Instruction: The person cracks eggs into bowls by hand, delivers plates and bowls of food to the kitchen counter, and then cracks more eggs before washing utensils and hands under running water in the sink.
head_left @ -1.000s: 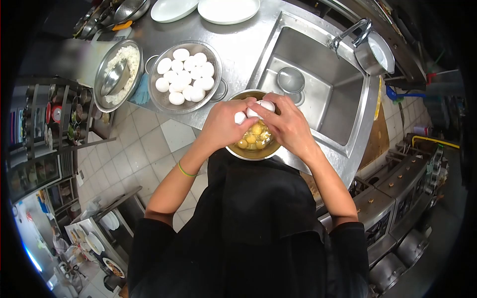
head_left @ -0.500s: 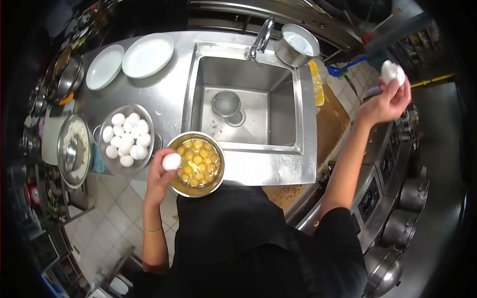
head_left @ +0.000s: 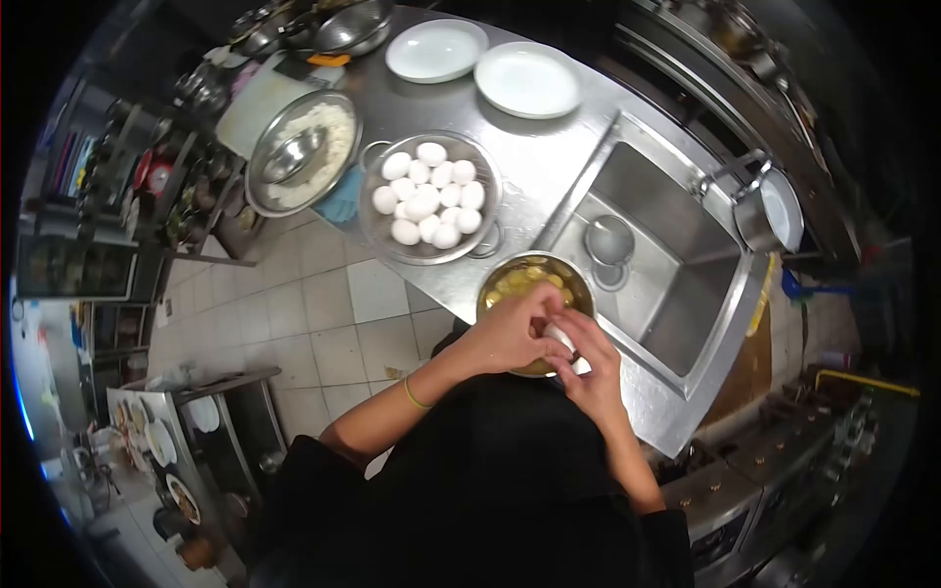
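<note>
Over the steel bowl [head_left: 484, 286] my left hand [head_left: 510, 331] and my right hand [head_left: 594, 376] meet, fingers closed around a white egg [head_left: 559, 339]. Whether its shell is cracked is hidden by the fingers. A bit of white [head_left: 582, 366] shows beside my right fingers. Several yolks [head_left: 515, 281] lie in the bowl, at the counter's front edge. To its left stands a steel colander [head_left: 472, 157] holding several whole white eggs [head_left: 422, 203].
The sink [head_left: 652, 284] is right of the bowl, with a round strainer [head_left: 610, 240] in it. Two white dishes [head_left: 529, 78] stand behind. Left are a bowl of white food [head_left: 338, 132] and blue cloth [head_left: 340, 199]. A pot [head_left: 757, 223] is beside the faucet.
My right hand, stretched far right with a white shell half a second ago, is back at the bowl beside my left hand. Both now touch the egg my left hand held. The view has turned.
</note>
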